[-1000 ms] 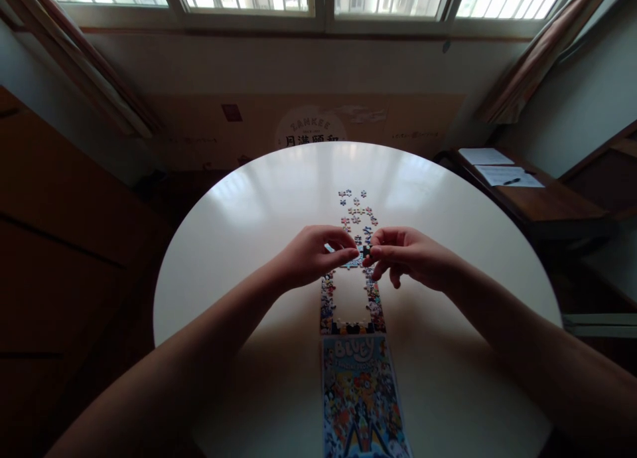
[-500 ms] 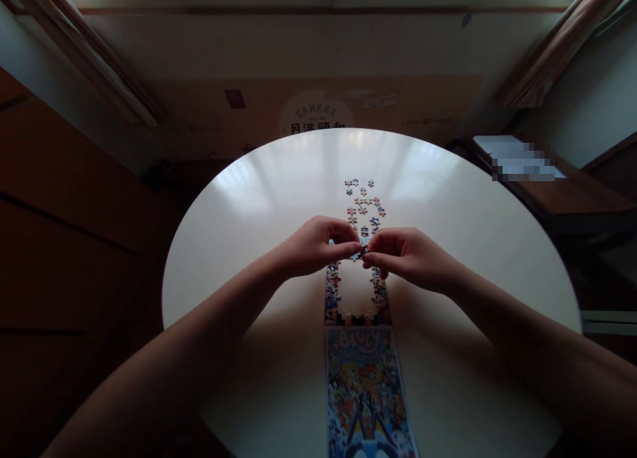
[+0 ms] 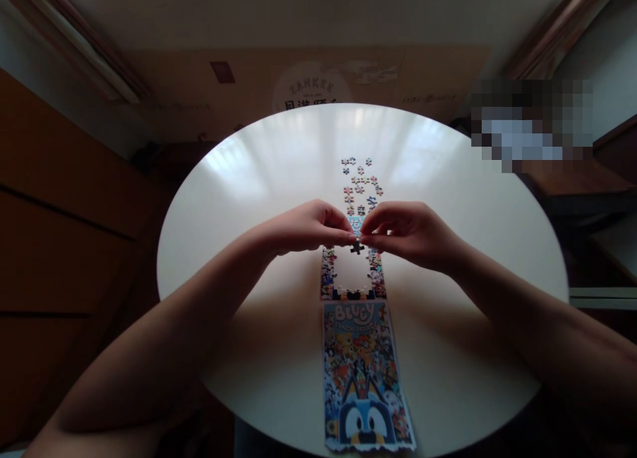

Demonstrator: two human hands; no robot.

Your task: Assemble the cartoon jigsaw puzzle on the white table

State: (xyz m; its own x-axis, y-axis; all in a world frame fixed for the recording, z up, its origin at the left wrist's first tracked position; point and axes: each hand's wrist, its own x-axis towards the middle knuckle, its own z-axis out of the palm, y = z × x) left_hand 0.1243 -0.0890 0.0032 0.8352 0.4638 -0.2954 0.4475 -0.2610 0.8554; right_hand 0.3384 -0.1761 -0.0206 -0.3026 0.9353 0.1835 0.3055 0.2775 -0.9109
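My left hand and my right hand meet over the puzzle, each pinching one dark puzzle piece between thumb and fingertips. Below them lies a partly joined puzzle frame, its sides and bottom edge joined around a bare middle. My fingers hide part of its upper section. Beyond the hands, several loose puzzle pieces are scattered on the table. Nearer to me a colourful printed picture sheet, marked BLUEY, lies flat just under the frame.
The round white table fills the middle of the view. Behind it stands a tan printed board. A brown side table is at the right, and an orange-brown cabinet at the left.
The view has tilted down, so the table and puzzle sit higher and more of the printed sheet shows. The held piece has turned and now shows more of its shape below the fingertips.
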